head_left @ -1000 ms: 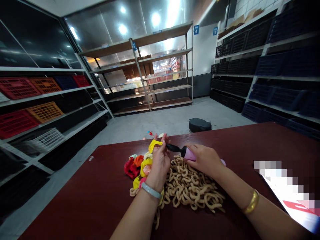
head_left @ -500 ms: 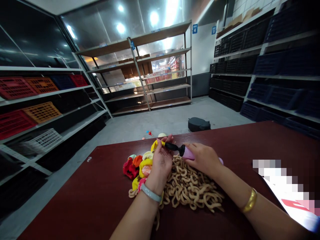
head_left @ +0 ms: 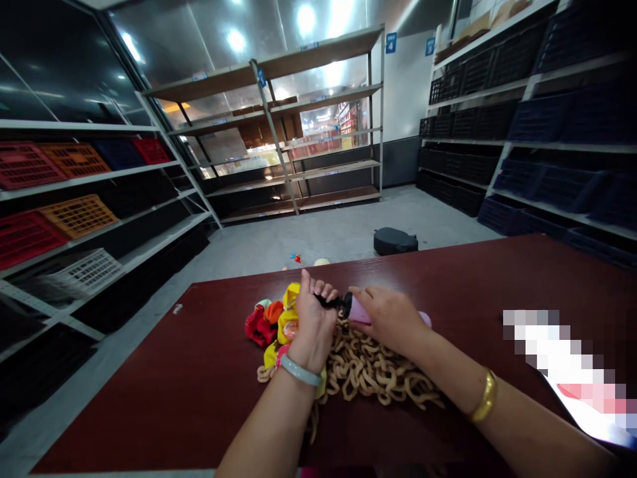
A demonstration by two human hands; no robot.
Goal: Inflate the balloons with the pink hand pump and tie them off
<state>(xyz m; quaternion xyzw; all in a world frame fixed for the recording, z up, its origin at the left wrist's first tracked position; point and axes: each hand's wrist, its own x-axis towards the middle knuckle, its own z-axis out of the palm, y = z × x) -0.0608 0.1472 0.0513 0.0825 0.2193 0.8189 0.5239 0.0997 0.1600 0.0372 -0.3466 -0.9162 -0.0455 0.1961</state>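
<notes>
My left hand (head_left: 312, 317) is curled into a fist round a yellow balloon (head_left: 291, 293) and the black nozzle (head_left: 334, 303) of a small pink hand pump (head_left: 359, 310). My right hand (head_left: 387, 315) lies over the pink pump body and grips it. Both hands hover just above a heap of tan plastic chain links (head_left: 371, 368) on the dark red table (head_left: 189, 385). A bunch of limp balloons (head_left: 269, 322) in red, orange and yellow lies left of my left hand.
A blurred white and red packet (head_left: 572, 372) lies at the table's right. Metal shelving with red, orange and white crates (head_left: 74, 216) lines the left wall, dark crates (head_left: 547, 126) the right. A black bag (head_left: 395, 240) and small scraps lie on the grey floor beyond the table.
My left hand has closed from a loose fingertip hold into a fist over the balloon and the nozzle. The pump and my right hand have slid left, closer to it.
</notes>
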